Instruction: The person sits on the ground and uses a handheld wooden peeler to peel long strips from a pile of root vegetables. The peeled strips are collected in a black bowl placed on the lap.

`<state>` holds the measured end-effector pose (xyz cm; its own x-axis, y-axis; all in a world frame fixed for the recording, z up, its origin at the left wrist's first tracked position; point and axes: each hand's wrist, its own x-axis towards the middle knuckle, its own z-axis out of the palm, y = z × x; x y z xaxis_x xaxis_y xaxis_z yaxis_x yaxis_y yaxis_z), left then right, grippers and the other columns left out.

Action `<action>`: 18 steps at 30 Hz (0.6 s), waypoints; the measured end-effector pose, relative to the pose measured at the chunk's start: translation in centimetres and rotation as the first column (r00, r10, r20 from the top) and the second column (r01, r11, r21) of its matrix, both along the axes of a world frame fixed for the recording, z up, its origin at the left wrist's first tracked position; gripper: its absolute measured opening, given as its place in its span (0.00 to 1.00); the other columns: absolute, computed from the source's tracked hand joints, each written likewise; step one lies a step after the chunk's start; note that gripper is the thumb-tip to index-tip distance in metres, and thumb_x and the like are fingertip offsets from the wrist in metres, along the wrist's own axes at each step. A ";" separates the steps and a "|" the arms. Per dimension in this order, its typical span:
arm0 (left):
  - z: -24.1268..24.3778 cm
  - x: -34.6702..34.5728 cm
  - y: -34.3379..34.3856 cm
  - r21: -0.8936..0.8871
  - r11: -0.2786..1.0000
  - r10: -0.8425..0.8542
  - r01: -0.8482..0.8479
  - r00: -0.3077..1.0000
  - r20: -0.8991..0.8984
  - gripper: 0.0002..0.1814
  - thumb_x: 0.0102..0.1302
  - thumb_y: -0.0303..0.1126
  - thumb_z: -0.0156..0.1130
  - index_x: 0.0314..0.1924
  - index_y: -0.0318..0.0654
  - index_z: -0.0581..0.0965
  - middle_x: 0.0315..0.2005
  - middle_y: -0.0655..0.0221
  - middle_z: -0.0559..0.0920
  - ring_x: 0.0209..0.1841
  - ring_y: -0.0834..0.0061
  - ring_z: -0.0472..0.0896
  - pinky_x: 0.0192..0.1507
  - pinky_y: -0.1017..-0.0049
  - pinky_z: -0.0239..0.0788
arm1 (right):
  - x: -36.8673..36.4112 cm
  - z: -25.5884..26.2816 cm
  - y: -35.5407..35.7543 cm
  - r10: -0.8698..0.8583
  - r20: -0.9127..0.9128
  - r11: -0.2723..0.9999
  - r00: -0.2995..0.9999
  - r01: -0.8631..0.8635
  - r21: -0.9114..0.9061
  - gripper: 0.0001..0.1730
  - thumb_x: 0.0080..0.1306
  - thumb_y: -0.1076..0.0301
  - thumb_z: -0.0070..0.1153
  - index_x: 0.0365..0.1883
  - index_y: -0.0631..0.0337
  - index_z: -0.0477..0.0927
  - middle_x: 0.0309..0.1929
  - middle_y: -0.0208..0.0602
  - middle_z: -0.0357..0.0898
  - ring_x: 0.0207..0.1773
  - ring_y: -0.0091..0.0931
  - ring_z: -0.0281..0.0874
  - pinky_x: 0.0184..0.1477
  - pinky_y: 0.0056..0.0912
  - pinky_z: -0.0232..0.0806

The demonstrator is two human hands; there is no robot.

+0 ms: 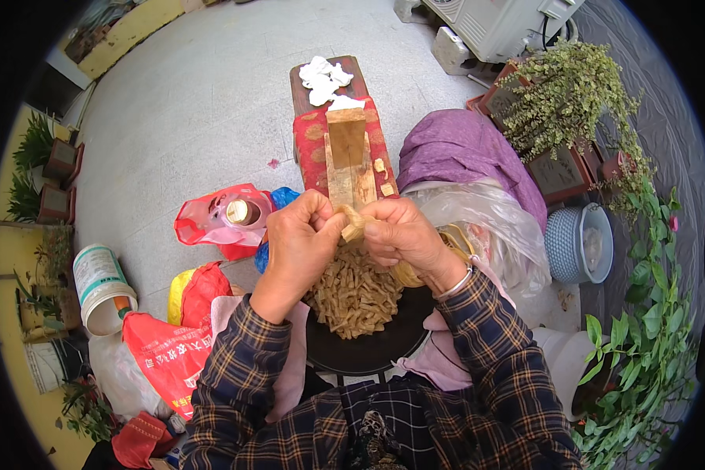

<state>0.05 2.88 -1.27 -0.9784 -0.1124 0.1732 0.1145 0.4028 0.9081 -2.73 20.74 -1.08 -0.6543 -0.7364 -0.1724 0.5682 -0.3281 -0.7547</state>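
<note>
A short tan strip of fibrous, dried-looking material is pinched between my two hands. My left hand grips its left end with thumb and forefinger; my right hand grips the other. What plant the strip comes from I cannot tell. Below the hands, a heap of similar short tan pieces fills much of a round black tray. Just beyond, an upright wooden block stands on a wooden board, which lies on a red patterned cloth. Two pale scraps rest right of the board.
A narrow bench carries crumpled white material at its far end. Left are a red plastic bag and a tipped white bucket. Right are purple fabric, clear plastic sheeting, a blue pot and potted plants.
</note>
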 end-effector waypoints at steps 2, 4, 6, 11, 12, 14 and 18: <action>0.2 0.0 -0.2 -0.074 0.993 -0.105 0.097 0.988 -0.112 0.04 0.52 0.22 0.57 0.23 0.33 0.71 0.13 0.68 0.71 0.17 0.84 0.67 0.19 0.79 0.59 | 0.2 0.0 -0.3 -0.045 -0.155 0.991 0.987 0.064 0.119 0.12 0.67 0.61 0.53 0.30 0.61 0.75 0.19 0.19 0.65 0.19 0.12 0.59 0.20 0.14 0.52; 0.6 0.0 -0.3 -0.118 0.971 -0.224 0.208 0.963 -0.152 0.06 0.53 0.25 0.60 0.24 0.33 0.72 0.12 0.67 0.70 0.16 0.83 0.68 0.18 0.78 0.60 | 0.2 -0.2 -0.4 -0.052 -0.356 0.967 0.933 0.136 0.215 0.14 0.68 0.60 0.51 0.29 0.60 0.73 0.19 0.20 0.64 0.20 0.13 0.59 0.21 0.16 0.54; 1.4 0.3 -0.6 -0.124 0.935 -0.347 0.332 0.930 -0.125 0.09 0.54 0.28 0.63 0.24 0.32 0.72 0.12 0.66 0.69 0.15 0.82 0.69 0.18 0.78 0.60 | 0.0 -0.5 -0.5 -0.010 -0.577 0.938 0.817 0.208 0.279 0.16 0.69 0.58 0.48 0.28 0.60 0.72 0.20 0.22 0.63 0.22 0.14 0.59 0.23 0.18 0.55; 1.5 0.0 -1.2 0.342 0.832 -0.515 0.437 0.837 0.183 0.12 0.63 0.31 0.58 0.22 0.35 0.72 0.11 0.73 0.69 0.12 0.82 0.67 0.15 0.82 0.57 | 0.5 0.3 -0.6 -0.089 -0.527 0.911 0.845 0.283 0.301 0.17 0.69 0.58 0.47 0.27 0.62 0.71 0.21 0.22 0.62 0.24 0.14 0.58 0.25 0.20 0.56; 1.8 0.1 -1.2 0.532 0.754 -0.572 0.386 0.784 0.242 0.14 0.64 0.31 0.57 0.21 0.36 0.72 0.10 0.74 0.68 0.11 0.83 0.66 0.14 0.83 0.56 | 0.6 1.0 -0.7 -0.145 -0.441 0.908 0.886 0.296 0.296 0.16 0.69 0.59 0.48 0.27 0.63 0.72 0.20 0.21 0.62 0.24 0.14 0.58 0.25 0.20 0.55; 1.7 0.4 -1.5 0.851 0.480 -0.625 0.213 0.764 0.161 0.16 0.65 0.32 0.55 0.18 0.39 0.69 0.09 0.77 0.65 0.10 0.84 0.62 0.12 0.83 0.53 | 0.4 1.0 -0.1 -0.136 -0.444 0.928 0.886 0.270 0.255 0.16 0.68 0.59 0.48 0.28 0.64 0.73 0.19 0.21 0.63 0.23 0.14 0.58 0.25 0.19 0.56; 2.4 1.4 -2.4 0.969 0.162 -0.644 0.187 0.764 -0.040 0.20 0.65 0.32 0.54 0.15 0.42 0.64 0.07 0.79 0.61 0.08 0.85 0.58 0.10 0.83 0.49 | -0.2 2.3 2.5 -0.072 -0.645 0.910 0.761 0.315 0.270 0.11 0.64 0.66 0.55 0.27 0.66 0.78 0.19 0.20 0.68 0.23 0.11 0.61 0.25 0.16 0.56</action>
